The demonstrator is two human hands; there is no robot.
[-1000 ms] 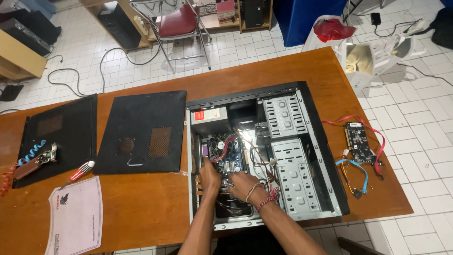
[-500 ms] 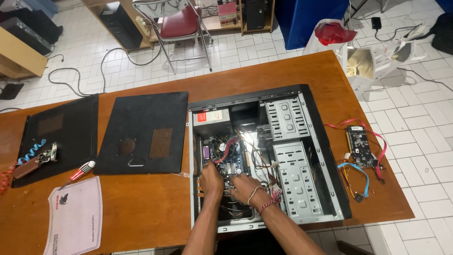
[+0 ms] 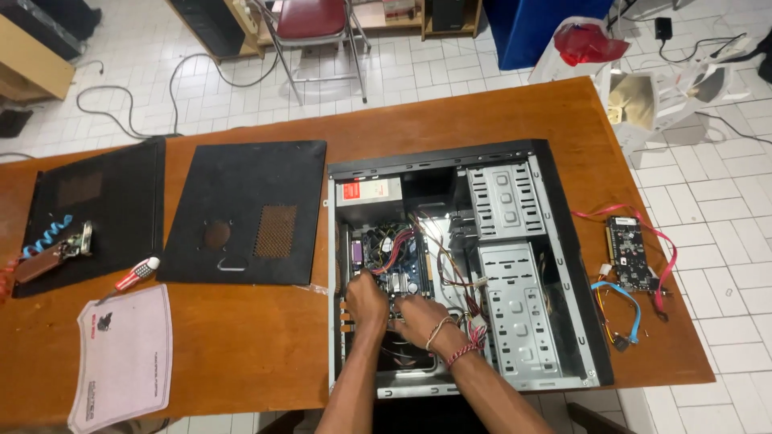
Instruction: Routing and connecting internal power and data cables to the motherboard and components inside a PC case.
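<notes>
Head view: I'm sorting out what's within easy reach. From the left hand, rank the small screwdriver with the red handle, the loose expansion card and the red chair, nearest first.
From the left hand, inside the open computer case:
1. Small screwdriver with the red handle, to its left on the table.
2. Loose expansion card, to its right, past the case.
3. Red chair, on the floor beyond the table's far edge.

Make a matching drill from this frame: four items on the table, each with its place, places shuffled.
Items:
1. open computer case
2. pink pad
3. loose circuit card
4. red-handled screwdriver

Places:
A. on the table right of the case, among red and blue cables
B. near the table's front left corner
C. between the two black side panels' lower edges, above the pad
D. lying open at the table's middle, with the left hand and right hand inside

Pairs: 1-D, 2-B, 3-A, 4-C
</notes>
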